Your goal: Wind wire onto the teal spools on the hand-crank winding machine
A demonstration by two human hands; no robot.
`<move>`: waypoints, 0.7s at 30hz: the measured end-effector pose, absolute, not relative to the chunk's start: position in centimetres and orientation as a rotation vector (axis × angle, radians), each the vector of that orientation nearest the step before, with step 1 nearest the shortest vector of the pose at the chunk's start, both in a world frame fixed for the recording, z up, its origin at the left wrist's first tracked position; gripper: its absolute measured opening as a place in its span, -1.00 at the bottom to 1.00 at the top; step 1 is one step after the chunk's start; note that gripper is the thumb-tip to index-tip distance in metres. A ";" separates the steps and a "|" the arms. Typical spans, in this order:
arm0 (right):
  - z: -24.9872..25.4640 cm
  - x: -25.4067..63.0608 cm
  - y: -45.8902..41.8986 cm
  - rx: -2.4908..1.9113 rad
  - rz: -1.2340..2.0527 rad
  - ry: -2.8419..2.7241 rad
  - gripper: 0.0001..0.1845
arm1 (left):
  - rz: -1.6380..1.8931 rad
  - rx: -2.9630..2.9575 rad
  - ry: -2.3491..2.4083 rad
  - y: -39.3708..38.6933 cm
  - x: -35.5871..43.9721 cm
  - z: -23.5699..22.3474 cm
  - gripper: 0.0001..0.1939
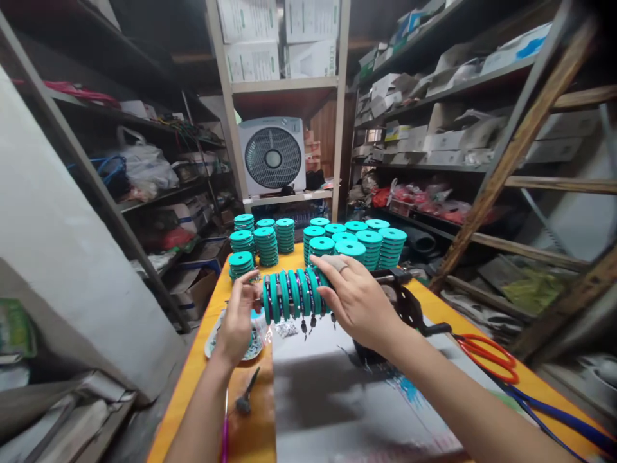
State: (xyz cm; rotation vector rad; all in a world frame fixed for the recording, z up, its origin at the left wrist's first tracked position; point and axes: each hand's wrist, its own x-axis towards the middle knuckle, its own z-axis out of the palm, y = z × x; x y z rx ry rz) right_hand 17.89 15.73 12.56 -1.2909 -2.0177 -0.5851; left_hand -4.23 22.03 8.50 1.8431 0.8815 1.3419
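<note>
A row of teal spools (292,296) lies sideways above the table, with dark beaded or patterned cord between the discs and small dark ends hanging below. My right hand (359,299) lies over the row's right end, thumb in front and fingers on top, gripping it. At the left end is my left hand (238,318), its fingers curled in a pinch; what they hold there is hidden. Behind the right hand stands a black metal device (409,299) with a handle. Under the left hand sits a shallow dish (212,347) of small pieces.
Stacks of teal spools (349,247) stand along the back of the yellow table (193,399). White sheeting (308,411) covers its middle. Orange-handled scissors (489,357) and a blue-handled tool (554,415) lie right. A fan (272,154), loaded shelves and a wooden ladder (511,173) surround it.
</note>
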 end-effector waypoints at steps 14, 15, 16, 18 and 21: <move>11.7 17.6 16.8 -1.310 -0.580 -1.957 -0.52 | 1.616 1.852 0.898 21.1 -2.2 7.3 -0.71; 11.6 17.6 16.8 -1.307 -0.576 -1.955 -0.52 | 1.626 1.854 0.881 21.1 -2.1 7.2 -0.72; 11.6 17.6 16.8 -1.304 -0.570 -1.955 -0.52 | 1.634 1.856 0.861 21.1 -2.0 7.2 -0.72; 11.6 17.6 16.8 -1.300 -0.561 -1.955 -0.52 | 1.638 1.853 0.844 21.2 -1.9 7.2 -0.73; 11.7 17.5 16.8 -1.301 -0.555 -1.949 -0.53 | 1.646 1.823 0.878 21.5 -1.8 7.3 -0.77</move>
